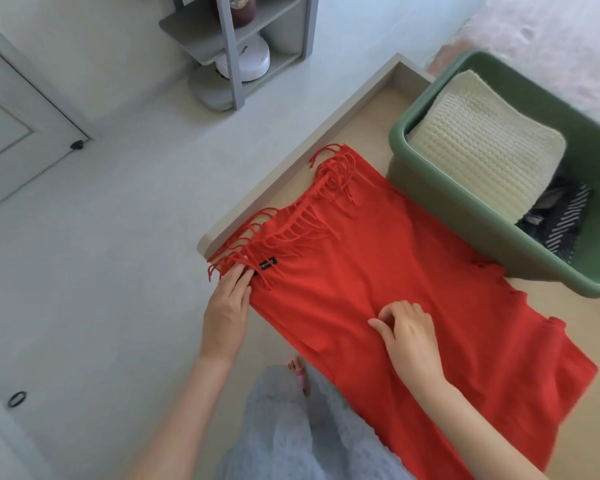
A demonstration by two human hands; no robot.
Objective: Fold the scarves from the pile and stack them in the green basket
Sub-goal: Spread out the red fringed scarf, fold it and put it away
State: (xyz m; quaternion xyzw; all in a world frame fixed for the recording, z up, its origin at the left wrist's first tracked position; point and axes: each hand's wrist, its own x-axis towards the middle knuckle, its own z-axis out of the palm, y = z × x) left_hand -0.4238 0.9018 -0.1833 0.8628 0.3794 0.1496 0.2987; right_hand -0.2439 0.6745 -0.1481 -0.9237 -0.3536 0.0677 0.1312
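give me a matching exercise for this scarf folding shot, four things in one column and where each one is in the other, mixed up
Things
1. red scarf
2. cream scarf
3. dark striped scarf
4. left hand

Places
A. low in the green basket, partly under another scarf
B. fingers flat on a fringed corner
C. spread on the beige surface
D. top of the stack in the basket

Pairs: 1-C, 2-D, 3-A, 4-B
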